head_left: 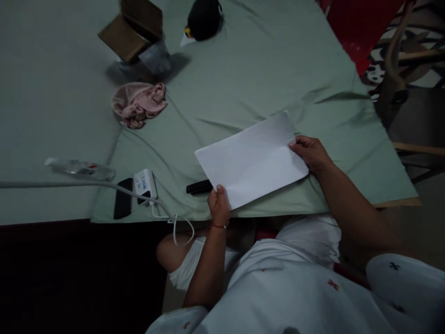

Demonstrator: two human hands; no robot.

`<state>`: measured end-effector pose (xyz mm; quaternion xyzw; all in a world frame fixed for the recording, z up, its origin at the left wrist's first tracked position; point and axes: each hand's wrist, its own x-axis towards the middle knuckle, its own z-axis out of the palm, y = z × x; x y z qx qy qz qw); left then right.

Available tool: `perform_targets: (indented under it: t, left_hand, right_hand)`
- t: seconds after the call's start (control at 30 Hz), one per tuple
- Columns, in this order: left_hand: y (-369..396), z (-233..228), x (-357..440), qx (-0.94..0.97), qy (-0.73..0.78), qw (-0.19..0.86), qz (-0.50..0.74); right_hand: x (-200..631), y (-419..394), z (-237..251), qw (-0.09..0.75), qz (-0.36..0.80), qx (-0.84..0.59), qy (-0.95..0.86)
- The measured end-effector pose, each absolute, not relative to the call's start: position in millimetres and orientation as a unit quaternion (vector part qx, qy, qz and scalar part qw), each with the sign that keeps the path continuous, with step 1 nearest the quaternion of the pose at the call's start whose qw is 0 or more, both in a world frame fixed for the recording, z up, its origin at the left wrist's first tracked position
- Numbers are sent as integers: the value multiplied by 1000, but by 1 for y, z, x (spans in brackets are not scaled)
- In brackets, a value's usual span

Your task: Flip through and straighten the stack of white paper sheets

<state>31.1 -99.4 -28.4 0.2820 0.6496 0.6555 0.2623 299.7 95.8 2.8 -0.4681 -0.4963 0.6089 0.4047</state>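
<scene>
Viewing from the head camera, a white sheet of paper [252, 160] is held just above the green cloth [243, 69], pinched at its near edge by the left hand [219, 204] and at its far corner by the right hand [309, 153]. A fold appears to be in hand; matched edges are needed next.

Both hands are on the white sheet of paper [252, 160], which lies tilted on the green cloth [243, 60]: the left hand [219, 204] pinches its near edge, the right hand [311, 153] grips its far right corner. Just left of the left hand, a black marker [199, 187] pokes out from under the sheet. Further left sit a white charger [145, 184] with its cable, a black phone [123, 198] and a clear bottle [79, 169]. Well beyond the hands: a pink cloth [139, 104], a cardboard box [134, 30] and a black cap [203, 18].
</scene>
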Motion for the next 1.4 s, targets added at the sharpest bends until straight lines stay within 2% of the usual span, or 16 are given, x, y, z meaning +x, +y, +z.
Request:
perform_targets:
  t: [0.17,0.47,0.6,0.8,1.03,1.2,1.4]
  left_hand:
    - [-100,-32,28,290,660,255,644]
    - [-99,-30,27,303,661,266,633]
    - [-101,-26,29,299,645,277,646]
    - [-104,-25,25,310,615,347,637]
    - [-101,-28,26,300,653,281,636]
    - [-103,-27,26,289,620,354,638]
    - [-102,-23,27,262,633,340,645]
  right_hand:
    - [299,95,5,400,593,-474,-514]
    - [303,93,5,379,633,-469,-486]
    - [300,94,4,399,611,-471,-496]
    - [299,97,2,457,605,-459,-464]
    - [299,96,2,442,602,-466,-475]
    - [300,101,-3,476,591,-468,-453]
    - [300,106,-9,495,577,-466,-453]
